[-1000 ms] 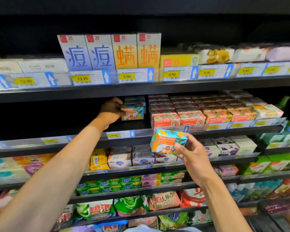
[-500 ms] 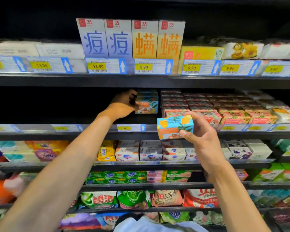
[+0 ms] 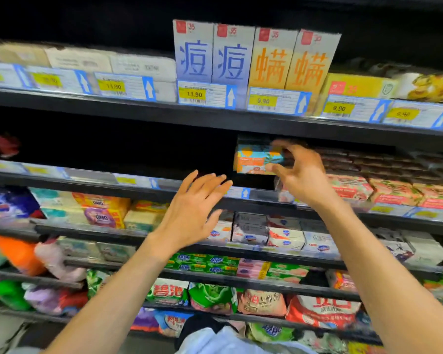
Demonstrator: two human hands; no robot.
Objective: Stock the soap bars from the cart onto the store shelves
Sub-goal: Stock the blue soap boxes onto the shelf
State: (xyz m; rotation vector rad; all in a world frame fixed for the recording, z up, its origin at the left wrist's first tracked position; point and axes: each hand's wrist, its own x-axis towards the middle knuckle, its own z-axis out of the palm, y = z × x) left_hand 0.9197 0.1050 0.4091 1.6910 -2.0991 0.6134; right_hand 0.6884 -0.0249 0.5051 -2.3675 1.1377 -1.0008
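A blue-and-orange soap box (image 3: 253, 159) sits inside the second shelf (image 3: 92, 176), on top of others that I cannot make out in the dark. My right hand (image 3: 302, 175) reaches in and pinches the box's right end between thumb and fingers. My left hand (image 3: 195, 208) hovers in front of the shelf's front rail, to the lower left of the box, with fingers straight and spread and nothing in it. The picture is motion-blurred. The cart is out of view.
Red-and-pink soap boxes (image 3: 351, 187) fill the same shelf to the right of the box; the stretch to its left is dark. Tall blue and orange cartons (image 3: 253, 57) stand on the shelf above. Lower shelves hold packed soaps and bags (image 3: 261, 302).
My right hand carried the soap box up from in front of the rail into the second shelf. My left hand came out of the shelf and opened in front of the rail. The camera swung left.
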